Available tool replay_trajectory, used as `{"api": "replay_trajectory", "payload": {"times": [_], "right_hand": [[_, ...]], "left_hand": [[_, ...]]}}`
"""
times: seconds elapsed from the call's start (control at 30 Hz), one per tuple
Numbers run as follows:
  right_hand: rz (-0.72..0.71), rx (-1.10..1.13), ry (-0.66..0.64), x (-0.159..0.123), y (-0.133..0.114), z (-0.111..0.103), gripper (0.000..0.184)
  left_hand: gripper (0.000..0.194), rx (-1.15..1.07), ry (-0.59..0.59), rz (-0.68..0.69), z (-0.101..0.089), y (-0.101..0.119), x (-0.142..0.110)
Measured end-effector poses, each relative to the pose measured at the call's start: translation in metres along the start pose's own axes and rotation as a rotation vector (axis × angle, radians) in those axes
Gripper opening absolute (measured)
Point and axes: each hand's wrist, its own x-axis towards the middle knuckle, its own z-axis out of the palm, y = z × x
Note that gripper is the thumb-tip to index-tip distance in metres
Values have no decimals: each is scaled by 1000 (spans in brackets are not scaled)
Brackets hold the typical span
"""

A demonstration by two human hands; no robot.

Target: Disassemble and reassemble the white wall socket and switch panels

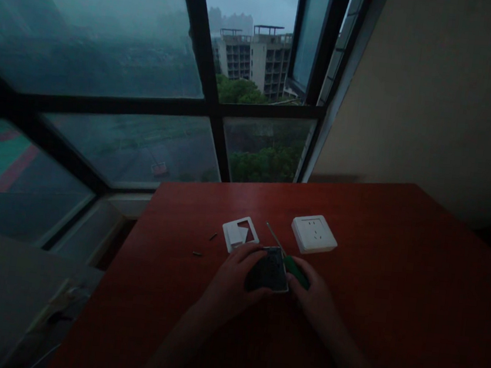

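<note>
My left hand (231, 280) grips a dark square switch module (268, 271) with a white edge, its back facing up, just above the red-brown table (395, 272). My right hand (314, 289) is closed round a green-handled screwdriver (295, 270); its thin shaft points up and away past the module's top right corner. A white frame plate (240, 233) with a square opening lies just beyond my left hand. A white wall socket (313, 234) lies beyond my right hand.
Two small dark screws (213, 236) (197, 253) lie on the table left of the frame plate. Large windows stand behind the table's far edge, a beige wall to the right. A light-coloured ledge with a cable sits at lower left.
</note>
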Motion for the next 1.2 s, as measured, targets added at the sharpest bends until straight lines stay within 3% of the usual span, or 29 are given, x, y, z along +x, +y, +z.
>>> {"api": "replay_trajectory", "payload": {"times": [0.4, 0.6, 0.83, 1.2], "right_hand": [[95, 57, -34, 1, 2, 1, 50], [19, 63, 35, 0, 4, 3, 44], [47, 23, -4, 0, 4, 2, 44], [-4, 14, 37, 2, 8, 4, 43]], "left_hand": [[71, 15, 27, 26, 2, 0, 2], [71, 2, 39, 22, 6, -5, 0], [74, -15, 40, 15, 7, -8, -1], [74, -59, 48, 8, 6, -10, -2]]}}
